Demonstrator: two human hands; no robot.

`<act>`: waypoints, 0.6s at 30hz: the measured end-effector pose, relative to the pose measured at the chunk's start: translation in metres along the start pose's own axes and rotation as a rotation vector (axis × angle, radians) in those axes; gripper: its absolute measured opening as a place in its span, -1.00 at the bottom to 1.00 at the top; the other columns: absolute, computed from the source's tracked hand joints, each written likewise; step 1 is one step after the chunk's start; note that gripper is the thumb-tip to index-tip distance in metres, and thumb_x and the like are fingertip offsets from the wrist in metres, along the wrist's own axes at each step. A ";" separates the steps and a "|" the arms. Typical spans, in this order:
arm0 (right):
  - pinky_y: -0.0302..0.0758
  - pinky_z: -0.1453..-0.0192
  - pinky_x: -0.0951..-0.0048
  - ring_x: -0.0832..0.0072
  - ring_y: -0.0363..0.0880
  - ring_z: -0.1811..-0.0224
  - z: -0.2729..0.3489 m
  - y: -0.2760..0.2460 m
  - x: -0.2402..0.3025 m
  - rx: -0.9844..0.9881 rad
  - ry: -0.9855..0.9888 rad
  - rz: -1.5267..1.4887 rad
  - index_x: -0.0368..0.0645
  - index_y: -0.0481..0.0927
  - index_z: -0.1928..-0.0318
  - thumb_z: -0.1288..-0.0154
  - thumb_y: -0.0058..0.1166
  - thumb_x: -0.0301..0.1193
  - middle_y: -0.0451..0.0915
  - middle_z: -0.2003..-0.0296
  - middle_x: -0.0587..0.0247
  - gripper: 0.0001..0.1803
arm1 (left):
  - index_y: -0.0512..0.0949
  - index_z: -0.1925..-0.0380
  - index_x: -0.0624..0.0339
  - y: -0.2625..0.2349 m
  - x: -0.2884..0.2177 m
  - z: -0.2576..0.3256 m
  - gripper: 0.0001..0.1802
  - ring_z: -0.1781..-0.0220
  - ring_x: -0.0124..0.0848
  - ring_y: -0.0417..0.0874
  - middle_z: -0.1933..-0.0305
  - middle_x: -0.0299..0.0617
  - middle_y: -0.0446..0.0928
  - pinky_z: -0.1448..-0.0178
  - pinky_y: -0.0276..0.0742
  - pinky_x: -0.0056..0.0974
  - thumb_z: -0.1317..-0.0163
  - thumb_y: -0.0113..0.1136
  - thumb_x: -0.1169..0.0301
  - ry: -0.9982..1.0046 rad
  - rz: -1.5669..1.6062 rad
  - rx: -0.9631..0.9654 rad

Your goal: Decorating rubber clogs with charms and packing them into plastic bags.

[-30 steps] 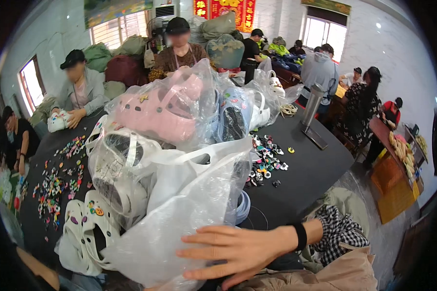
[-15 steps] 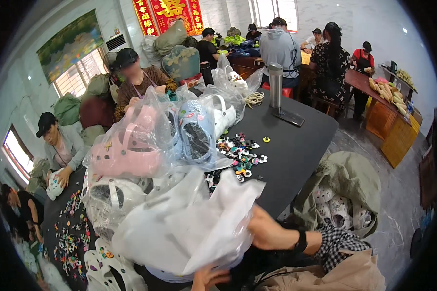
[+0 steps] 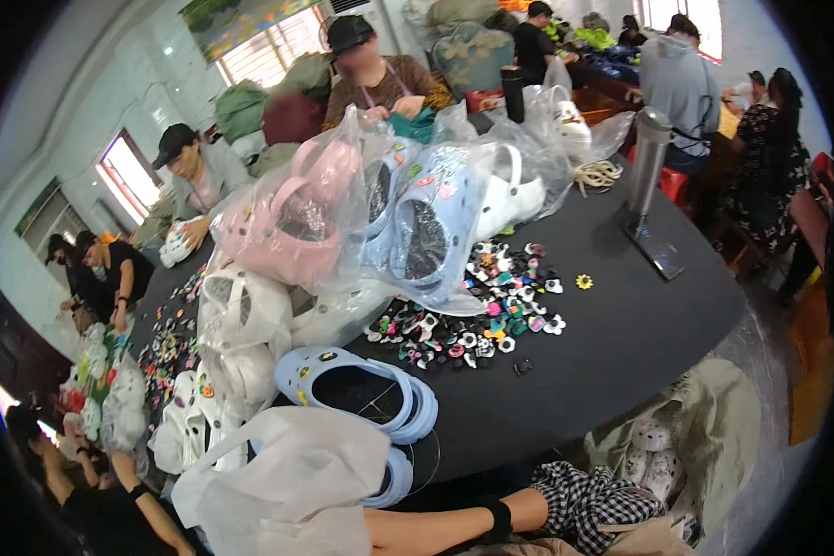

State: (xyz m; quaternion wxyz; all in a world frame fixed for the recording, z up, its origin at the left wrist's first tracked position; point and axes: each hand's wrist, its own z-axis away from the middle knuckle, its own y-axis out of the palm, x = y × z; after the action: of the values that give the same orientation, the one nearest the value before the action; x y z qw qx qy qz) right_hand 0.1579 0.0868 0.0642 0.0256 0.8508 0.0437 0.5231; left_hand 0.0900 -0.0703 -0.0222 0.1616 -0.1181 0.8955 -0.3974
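Note:
At the lower edge my right hand (image 3: 417, 533) reaches leftward, its fingers hidden by a white, translucent bag (image 3: 287, 463). A dark band is around the wrist, below a checked sleeve (image 3: 593, 496). Just beyond, a light blue clog (image 3: 320, 366) with charms lies on the dark table, and a second blue clog (image 3: 398, 477) sits nearer, partly covered by the bag. A thin clear loop runs across the pair. My left hand is not in view.
Bagged pink clogs (image 3: 283, 222), bagged blue clogs (image 3: 426, 227) and white clogs (image 3: 241, 315) are piled beyond. Loose shoe charms (image 3: 491, 306) lie beside them. A steel flask (image 3: 650, 157) stands at right. A sack (image 3: 713, 417) holds clogs by the table; several co-workers sit around.
The view has swung left. The white bag has moved down and left, uncovering the blue clogs. My right hand has gone behind the bag, and my left hand has left the view.

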 end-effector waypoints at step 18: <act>0.17 -0.38 -0.30 -0.12 0.36 -0.30 0.008 0.016 0.044 -0.212 -0.579 1.150 0.04 0.56 -0.22 -0.49 -0.06 -0.08 0.41 -0.27 -0.03 -0.56 | 0.61 -0.06 0.24 -0.024 0.177 -0.022 -0.65 -0.04 -0.01 0.65 -0.01 0.01 0.63 0.05 0.58 -0.03 -0.38 0.17 0.28 0.300 -0.262 0.033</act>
State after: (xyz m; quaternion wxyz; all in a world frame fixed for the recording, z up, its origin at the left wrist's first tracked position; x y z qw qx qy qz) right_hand 0.1852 0.0756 0.1007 -0.1639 0.8378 -0.4789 0.2045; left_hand -0.0796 -0.1315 -0.0244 -0.0250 -0.1703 0.8798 -0.4430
